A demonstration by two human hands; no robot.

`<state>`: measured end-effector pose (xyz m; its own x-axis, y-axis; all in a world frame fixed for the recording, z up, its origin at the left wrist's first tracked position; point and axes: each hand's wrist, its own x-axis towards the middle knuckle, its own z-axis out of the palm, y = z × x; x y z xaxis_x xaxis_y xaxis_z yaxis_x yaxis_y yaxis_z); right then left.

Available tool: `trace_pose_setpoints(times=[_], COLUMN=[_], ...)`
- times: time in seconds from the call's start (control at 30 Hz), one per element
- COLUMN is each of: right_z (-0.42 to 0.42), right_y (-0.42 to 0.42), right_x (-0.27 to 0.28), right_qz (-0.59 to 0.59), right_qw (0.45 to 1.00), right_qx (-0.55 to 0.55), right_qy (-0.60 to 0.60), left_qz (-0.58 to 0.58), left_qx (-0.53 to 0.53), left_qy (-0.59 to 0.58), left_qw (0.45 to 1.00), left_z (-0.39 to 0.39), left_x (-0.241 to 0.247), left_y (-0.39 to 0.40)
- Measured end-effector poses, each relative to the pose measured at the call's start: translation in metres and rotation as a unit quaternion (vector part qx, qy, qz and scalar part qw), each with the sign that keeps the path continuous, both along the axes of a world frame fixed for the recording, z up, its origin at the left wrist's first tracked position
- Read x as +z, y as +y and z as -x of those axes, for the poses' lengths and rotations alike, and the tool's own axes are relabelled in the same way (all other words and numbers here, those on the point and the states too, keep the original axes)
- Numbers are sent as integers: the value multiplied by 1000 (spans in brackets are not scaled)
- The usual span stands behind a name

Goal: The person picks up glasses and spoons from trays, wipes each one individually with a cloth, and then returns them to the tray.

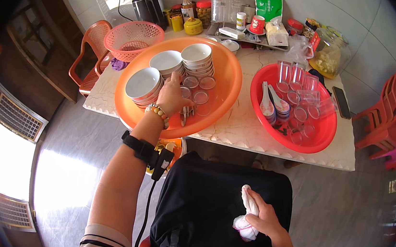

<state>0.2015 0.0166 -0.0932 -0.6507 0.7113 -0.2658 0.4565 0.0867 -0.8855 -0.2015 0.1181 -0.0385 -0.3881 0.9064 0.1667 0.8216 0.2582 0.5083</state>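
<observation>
My left hand (172, 96) reaches into the orange plastic basin (230, 100), its fingers at the upturned glass cups (190, 82) beside the bowls; whether it grips one cannot be told. Three stacks of white bowls (143, 84) stand along the basin's far and left side. Metal utensils (184, 116) lie partly hidden below that hand. Over my lap, my right hand (263, 212) is closed on a white cloth (246, 223). To the right, a red plastic basin (283, 140) holds glass cups (285, 72) and two stacks of white ceramic spoons (267, 105).
Both basins stand on a marble-patterned table (228, 138). A pink plastic basket (133, 32) sits at its back left, and a tray (276, 45) with a red cup and tissues is at the back. A phone (341, 103) lies near the right edge. Chairs flank the table.
</observation>
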Motion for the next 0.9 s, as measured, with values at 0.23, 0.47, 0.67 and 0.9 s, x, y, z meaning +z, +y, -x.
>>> trace_pose_setpoints(times=[0.23,0.47,0.67,0.9], right_z=[5,7,9,3], right_y=[2,7,9,13], right_x=[-12,-19,-17,-29], right_qz=[6,12,35,84], right_qw=[999,998,996,993], right_qx=[27,39,68,74], right_qy=[-46,-48,-50,-25], left_qz=[47,61,-25,-164], left_qx=[-15,-24,-61,-158], left_qy=[-5,0,64,57], left_qw=[999,998,996,972], left_z=[-4,7,1,-102], left_x=[1,-2,15,68], left_y=[3,2,-5,27])
